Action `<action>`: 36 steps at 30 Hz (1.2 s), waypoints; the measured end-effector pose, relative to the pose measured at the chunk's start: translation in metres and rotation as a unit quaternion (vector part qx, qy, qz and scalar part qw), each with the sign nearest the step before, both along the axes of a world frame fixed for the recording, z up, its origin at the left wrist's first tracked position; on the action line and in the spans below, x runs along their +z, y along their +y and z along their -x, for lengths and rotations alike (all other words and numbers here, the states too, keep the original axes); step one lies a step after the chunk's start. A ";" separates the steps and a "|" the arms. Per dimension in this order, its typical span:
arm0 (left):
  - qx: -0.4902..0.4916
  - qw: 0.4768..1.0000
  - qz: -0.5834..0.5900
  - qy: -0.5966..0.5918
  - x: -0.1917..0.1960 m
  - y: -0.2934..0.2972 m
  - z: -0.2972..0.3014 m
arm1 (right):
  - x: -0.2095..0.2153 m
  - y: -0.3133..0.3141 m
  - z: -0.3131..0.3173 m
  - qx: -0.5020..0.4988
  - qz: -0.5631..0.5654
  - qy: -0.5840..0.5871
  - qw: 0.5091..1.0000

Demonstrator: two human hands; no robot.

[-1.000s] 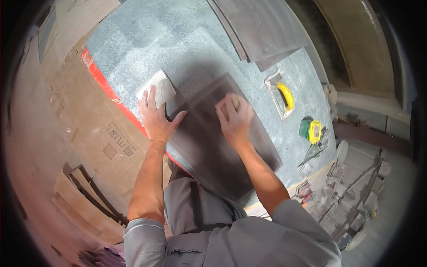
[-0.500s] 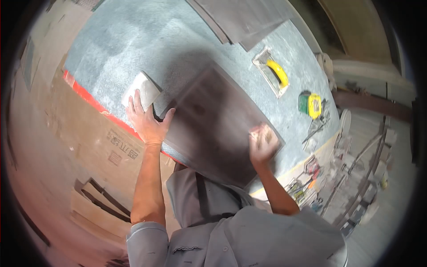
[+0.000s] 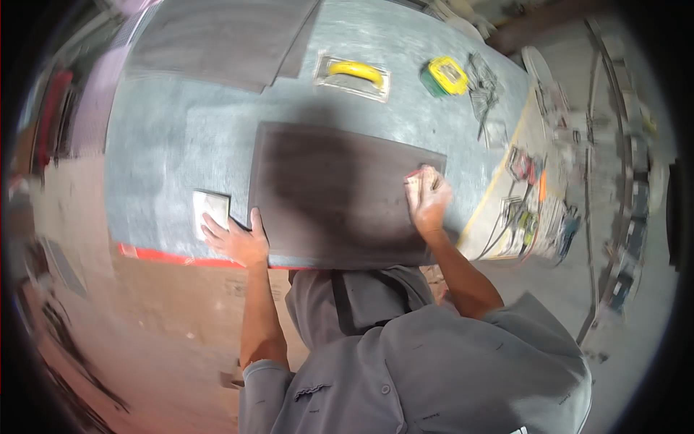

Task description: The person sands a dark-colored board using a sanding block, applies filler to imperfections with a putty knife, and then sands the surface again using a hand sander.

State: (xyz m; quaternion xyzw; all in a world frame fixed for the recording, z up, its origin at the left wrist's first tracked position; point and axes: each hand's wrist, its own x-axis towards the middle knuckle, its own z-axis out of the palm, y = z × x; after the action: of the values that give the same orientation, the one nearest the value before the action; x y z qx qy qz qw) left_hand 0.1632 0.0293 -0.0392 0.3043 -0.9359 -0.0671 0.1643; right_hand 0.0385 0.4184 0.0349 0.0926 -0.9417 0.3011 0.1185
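A dark grey-brown rectangular sheet (image 3: 325,210) lies flat on the blue-grey work table (image 3: 173,145), along its near edge. My left hand (image 3: 244,242) lies open at the sheet's lower left edge, fingers spread. Its fingertips rest on a small white square piece (image 3: 205,217) beside the sheet. Near the sheet's right edge, my right hand (image 3: 431,204) is closed around a small cream-and-red folded piece (image 3: 413,186), pressed against the surface. The exact kind of that piece is hard to make out. A shadow covers the sheet's middle.
Beyond the sheet lie a trowel with a yellow handle (image 3: 356,73) and a yellow-and-green boxy tool (image 3: 445,77). More dark sheets (image 3: 217,40) are stacked at the far left. Red tape (image 3: 181,259) runs along the table's near edge. Assorted tools (image 3: 524,217) lie at right.
The view has swung, so the table and sheet now appear squarer to me. My left hand stays spread by the white piece. My right hand, still gripping the folded piece, remains near the sheet's right edge.
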 end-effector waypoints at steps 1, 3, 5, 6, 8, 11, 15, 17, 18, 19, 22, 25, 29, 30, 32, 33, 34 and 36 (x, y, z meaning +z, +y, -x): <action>-0.001 1.000 -0.004 -0.017 -0.002 -0.001 -0.003 | -0.004 0.012 -0.009 -0.074 -0.072 0.051 0.993; -0.015 0.999 -0.008 -0.042 -0.010 -0.004 -0.004 | 0.027 -0.044 -0.027 -0.141 -0.012 -0.014 0.990; -0.025 0.993 -0.040 -0.111 -0.008 -0.013 -0.004 | 0.032 -0.114 -0.060 -0.123 0.136 -0.104 0.978; -0.054 0.994 -0.041 -0.088 -0.009 -0.020 -0.003 | 0.026 -0.147 -0.082 -0.082 0.098 -0.040 0.991; -0.168 0.986 -0.003 0.021 0.013 -0.038 0.034 | 0.010 -0.190 -0.101 0.006 0.004 0.078 0.997; -0.370 0.917 -0.035 0.146 0.018 -0.089 0.105 | -0.021 -0.159 -0.108 -0.073 0.029 -0.041 0.996; -0.514 0.855 -0.042 0.051 0.024 -0.108 0.164 | -0.022 -0.036 -0.088 -0.431 -0.230 -0.024 0.872; -0.523 0.851 0.026 -0.034 0.021 -0.099 0.171 | -0.030 -0.028 -0.085 -0.529 -0.217 -0.081 0.817; -0.531 0.847 0.018 0.011 0.016 -0.098 0.173 | -0.041 -0.051 -0.078 -0.572 -0.238 -0.134 0.773; -0.531 0.847 0.002 0.017 0.014 -0.102 0.172 | -0.048 -0.103 -0.082 -0.516 -0.372 -0.055 0.769; -0.530 0.848 0.000 0.015 0.016 -0.109 0.173 | -0.023 -0.275 -0.098 -0.366 -0.052 -0.092 0.925; -0.526 0.850 0.011 0.008 0.003 -0.120 0.174 | -0.015 -0.298 -0.114 -0.286 0.084 -0.191 0.935; -0.536 0.844 0.026 0.011 0.005 -0.115 0.177 | -0.025 -0.124 -0.113 -0.449 -0.283 -0.091 0.842; -0.543 0.839 0.019 0.031 0.002 -0.115 0.179 | -0.015 -0.084 -0.105 -0.530 -0.235 -0.075 0.811; -0.535 0.845 0.015 -0.002 0.009 -0.112 0.175 | -0.010 -0.067 -0.094 -0.610 -0.289 -0.063 0.736; -0.532 0.846 0.033 -0.006 0.011 -0.109 0.177 | -0.013 -0.090 -0.098 -0.591 -0.321 -0.050 0.739; -0.525 0.850 0.025 -0.027 0.008 -0.113 0.176 | -0.005 -0.134 -0.100 -0.548 -0.312 -0.072 0.773; -0.525 0.850 0.028 -0.027 0.009 -0.111 0.175 | -0.028 -0.215 -0.120 -0.451 -0.270 -0.115 0.843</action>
State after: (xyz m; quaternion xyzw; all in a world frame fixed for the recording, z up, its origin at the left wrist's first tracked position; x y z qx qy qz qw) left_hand -0.0121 -0.0819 -0.0307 -0.2350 -0.9619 -0.1085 0.0874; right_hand 0.1584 0.2029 0.0065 -0.3488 -0.9306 -0.0432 0.1027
